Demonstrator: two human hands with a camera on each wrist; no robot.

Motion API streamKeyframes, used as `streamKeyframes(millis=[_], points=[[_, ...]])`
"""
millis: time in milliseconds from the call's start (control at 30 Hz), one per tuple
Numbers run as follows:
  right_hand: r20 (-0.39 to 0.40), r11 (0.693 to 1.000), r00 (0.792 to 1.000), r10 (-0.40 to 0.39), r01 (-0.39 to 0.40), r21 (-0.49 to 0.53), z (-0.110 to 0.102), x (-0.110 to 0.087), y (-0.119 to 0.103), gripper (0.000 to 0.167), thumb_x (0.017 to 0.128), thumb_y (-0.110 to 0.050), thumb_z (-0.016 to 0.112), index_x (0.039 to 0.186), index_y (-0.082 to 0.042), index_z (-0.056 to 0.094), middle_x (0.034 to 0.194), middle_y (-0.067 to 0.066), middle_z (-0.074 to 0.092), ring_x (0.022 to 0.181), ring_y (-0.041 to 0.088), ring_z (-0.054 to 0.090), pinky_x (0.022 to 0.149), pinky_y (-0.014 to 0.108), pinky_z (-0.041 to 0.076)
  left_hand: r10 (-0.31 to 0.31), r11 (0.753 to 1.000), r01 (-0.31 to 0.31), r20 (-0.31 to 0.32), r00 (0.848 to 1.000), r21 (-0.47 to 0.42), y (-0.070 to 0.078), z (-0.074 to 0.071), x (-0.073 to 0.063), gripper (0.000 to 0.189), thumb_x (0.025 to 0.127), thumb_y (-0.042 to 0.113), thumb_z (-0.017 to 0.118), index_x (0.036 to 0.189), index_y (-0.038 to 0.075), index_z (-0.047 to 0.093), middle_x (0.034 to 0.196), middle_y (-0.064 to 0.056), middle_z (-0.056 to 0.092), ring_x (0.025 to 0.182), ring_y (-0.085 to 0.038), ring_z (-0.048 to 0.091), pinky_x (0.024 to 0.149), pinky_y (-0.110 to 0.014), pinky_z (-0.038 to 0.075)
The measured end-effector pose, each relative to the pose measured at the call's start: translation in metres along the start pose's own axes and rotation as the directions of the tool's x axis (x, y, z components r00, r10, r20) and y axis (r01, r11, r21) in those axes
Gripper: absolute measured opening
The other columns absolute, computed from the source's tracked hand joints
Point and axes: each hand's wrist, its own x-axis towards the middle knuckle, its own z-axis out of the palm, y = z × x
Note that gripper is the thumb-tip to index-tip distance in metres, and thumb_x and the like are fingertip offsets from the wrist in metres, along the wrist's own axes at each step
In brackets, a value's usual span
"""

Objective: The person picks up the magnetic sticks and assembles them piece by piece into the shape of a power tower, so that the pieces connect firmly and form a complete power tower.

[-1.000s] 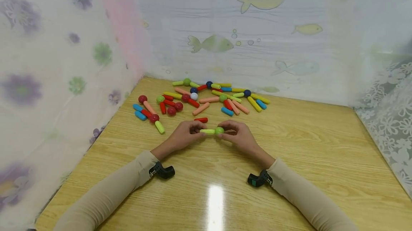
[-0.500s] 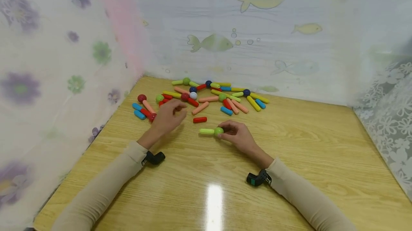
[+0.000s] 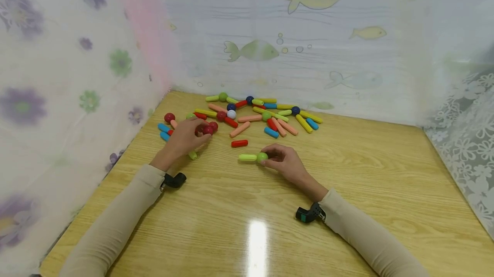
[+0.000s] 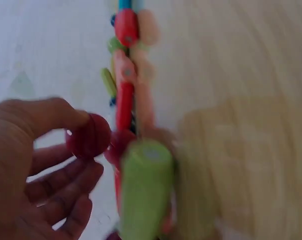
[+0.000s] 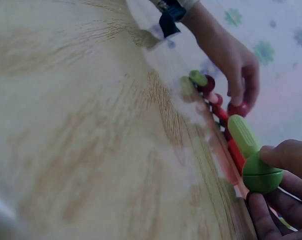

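Observation:
Between thumb and fingers, my left hand (image 3: 181, 140) pinches a dark red ball (image 4: 89, 137), which in the left wrist view looks raised off the table. A second dark red ball (image 3: 214, 126) sits right beside it in the head view. My right hand (image 3: 288, 164) holds a green ball (image 5: 262, 175) by thumb and fingertips. Joined to that ball is a light green rod (image 3: 247, 158), pointing left toward my other hand. A short red rod (image 3: 239, 143) lies on the table just behind the green piece.
Across the back of the wooden table (image 3: 366, 182) lie several coloured rods and balls, some joined, such as a dark blue ball (image 3: 295, 110) with yellow rods. Blue rods (image 3: 164, 128) lie left of my left hand. Patterned cloth (image 3: 247, 32) borders the table behind and at both sides.
My left hand has let go of the light green rod, moved left and back, and taken hold of a dark red ball. The right hand stays put with the green ball.

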Motion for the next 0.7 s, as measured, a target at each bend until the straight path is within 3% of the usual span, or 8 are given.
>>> streamKeyframes(millis=[133,300,400,467,633,700], points=[[-0.001,1.0,1.0,0.01,-0.01,0.001,-0.001,-0.001,-0.001,0.03,0.095,0.001,0.075,0.123,0.01,0.068,0.115,0.024,0.07,0.106,0.041,0.066,0.084,0.023,0.055,0.069,0.978,-0.061,0.034,0.997,-0.2,0.017,0.008,-0.002,0.034,0.093,0.018,0.081,0.122,0.001,0.073,0.106,-0.008,0.071,0.092,-0.023,0.069,0.081,-0.043,0.057],[-0.019,1.0,1.0,-0.003,0.003,-0.013,-0.002,-0.001,-0.002,0.029,0.095,0.001,0.074,0.122,0.01,0.069,0.115,0.023,0.071,0.105,0.04,0.067,0.083,0.024,0.055,0.068,0.924,-0.008,0.144,0.987,-0.381,0.032,0.026,-0.01,0.029,0.093,0.015,0.082,0.119,0.005,0.076,0.108,-0.003,0.072,0.095,-0.019,0.071,0.085,-0.039,0.058],[-0.025,1.0,1.0,-0.006,0.006,-0.015,-0.001,-0.002,-0.003,0.029,0.095,0.002,0.074,0.122,0.01,0.068,0.115,0.023,0.071,0.105,0.038,0.067,0.084,0.025,0.055,0.039,0.907,0.051,0.205,0.978,-0.417,0.035,0.037,-0.016,0.029,0.094,0.017,0.081,0.121,0.007,0.075,0.112,-0.002,0.072,0.098,-0.018,0.07,0.088,-0.038,0.057],[-0.026,1.0,1.0,-0.003,0.003,-0.01,-0.001,0.0,0.008,0.031,0.095,0.0,0.075,0.123,0.009,0.069,0.116,0.021,0.071,0.106,0.037,0.067,0.086,0.026,0.056,0.03,0.907,0.068,0.225,0.974,-0.416,0.036,0.042,-0.02,0.029,0.094,0.018,0.08,0.121,0.008,0.075,0.113,-0.001,0.072,0.099,-0.018,0.069,0.09,-0.038,0.056],[-0.033,1.0,0.999,-0.009,0.009,-0.003,-0.003,0.009,0.035,0.031,0.095,-0.005,0.078,0.124,0.001,0.071,0.117,0.016,0.072,0.105,0.031,0.068,0.087,0.028,0.056,0.019,0.901,0.079,0.221,0.975,-0.427,0.039,0.045,-0.024,0.03,0.094,0.018,0.08,0.122,0.008,0.073,0.111,-0.001,0.072,0.1,-0.018,0.068,0.09,-0.038,0.056],[-0.032,1.0,0.999,-0.016,0.016,0.0,-0.002,0.008,0.035,0.031,0.094,-0.006,0.078,0.123,0.001,0.072,0.116,0.015,0.072,0.105,0.03,0.068,0.087,0.028,0.056,0.017,0.9,0.085,0.228,0.973,-0.428,0.038,0.046,-0.026,0.03,0.094,0.019,0.081,0.12,0.009,0.073,0.108,0.0,0.072,0.098,-0.018,0.068,0.087,-0.037,0.056]])
